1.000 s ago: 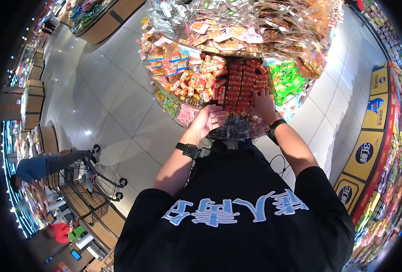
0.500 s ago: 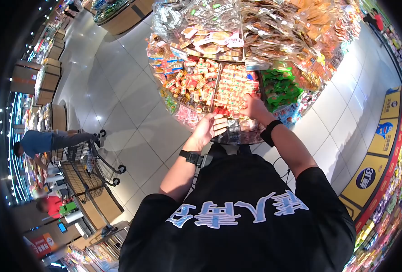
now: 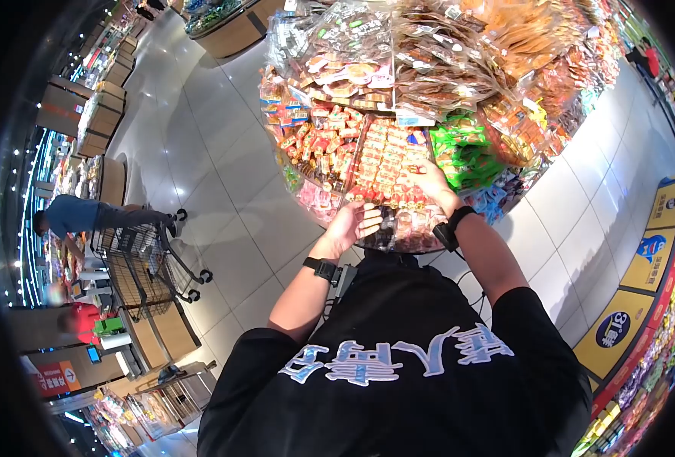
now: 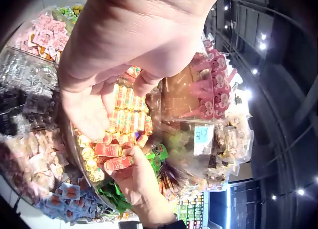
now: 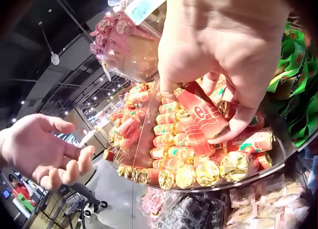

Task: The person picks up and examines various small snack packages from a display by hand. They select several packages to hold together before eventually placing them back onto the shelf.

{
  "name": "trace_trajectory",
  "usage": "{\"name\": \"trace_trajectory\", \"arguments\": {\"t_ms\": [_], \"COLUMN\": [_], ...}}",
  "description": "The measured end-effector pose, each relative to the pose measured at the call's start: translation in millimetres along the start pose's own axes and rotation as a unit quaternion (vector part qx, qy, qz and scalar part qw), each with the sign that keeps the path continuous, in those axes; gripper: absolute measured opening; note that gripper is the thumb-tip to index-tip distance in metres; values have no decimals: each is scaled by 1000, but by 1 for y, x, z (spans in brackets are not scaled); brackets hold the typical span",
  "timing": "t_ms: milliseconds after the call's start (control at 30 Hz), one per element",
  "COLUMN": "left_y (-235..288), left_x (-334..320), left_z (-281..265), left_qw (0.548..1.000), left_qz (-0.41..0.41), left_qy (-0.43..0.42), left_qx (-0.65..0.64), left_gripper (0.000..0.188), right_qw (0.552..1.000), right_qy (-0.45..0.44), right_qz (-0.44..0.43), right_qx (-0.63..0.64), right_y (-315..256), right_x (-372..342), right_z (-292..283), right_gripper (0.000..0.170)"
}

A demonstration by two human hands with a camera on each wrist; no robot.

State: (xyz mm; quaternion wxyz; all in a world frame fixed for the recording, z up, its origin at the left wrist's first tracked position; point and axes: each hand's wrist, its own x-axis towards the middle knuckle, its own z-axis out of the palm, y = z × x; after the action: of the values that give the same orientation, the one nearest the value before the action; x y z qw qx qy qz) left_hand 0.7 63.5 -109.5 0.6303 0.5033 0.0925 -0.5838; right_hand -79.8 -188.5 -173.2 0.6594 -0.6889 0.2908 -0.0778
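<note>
Premises, as my remote feeds show them: a shop, supermarket type. Wrapped sweets (image 3: 383, 152), loose in bulk, sorted by kind. Bagged snacks (image 3: 444, 72), heaped. Price tag (image 4: 203, 140), bearing figures. Shopping cart (image 3: 141, 280), wire, a person in blue (image 3: 75, 215) beside it. Shelving (image 3: 613, 329), yellow-fronted, branded, stocked with coloured packets (image 3: 648, 362). Floor (image 3: 223, 145), pale tile. Ceiling (image 4: 271, 90), dark, spotlit.

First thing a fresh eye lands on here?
The small red cylindrical rolls with gold foil ends, lined up upper-middle in the head view; the right hand pinches one. Bright green plastic packets sit just right of them. Lower down, large pale-blue lettering crosses the black shirt.
</note>
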Motion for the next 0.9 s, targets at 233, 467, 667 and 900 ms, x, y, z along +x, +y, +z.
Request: {"name": "trace_trajectory", "arguments": {"t_ms": [233, 467, 667, 900], "left_y": [-1, 6, 21, 53], "left_x": [17, 39, 36, 7], "left_z": [26, 55, 64, 71], "left_qw": [1000, 993, 984, 959], "left_qz": [-10, 57, 134, 232], "left_qy": [-17, -106, -103, -125], "left_qx": [13, 4, -56, -108], "left_gripper": [35, 40, 22, 25], "right_qw": [963, 870, 872, 920], "right_qy": [-9, -151, -161, -102], "right_qz": [69, 28, 14, -48], "right_qx": [261, 469, 462, 375], "right_y": [-29, -59, -90, -133], "right_x": [-24, -40, -51, -76], "right_z": [-15, -10, -8, -20], "right_gripper": [33, 16, 14, 23]}}
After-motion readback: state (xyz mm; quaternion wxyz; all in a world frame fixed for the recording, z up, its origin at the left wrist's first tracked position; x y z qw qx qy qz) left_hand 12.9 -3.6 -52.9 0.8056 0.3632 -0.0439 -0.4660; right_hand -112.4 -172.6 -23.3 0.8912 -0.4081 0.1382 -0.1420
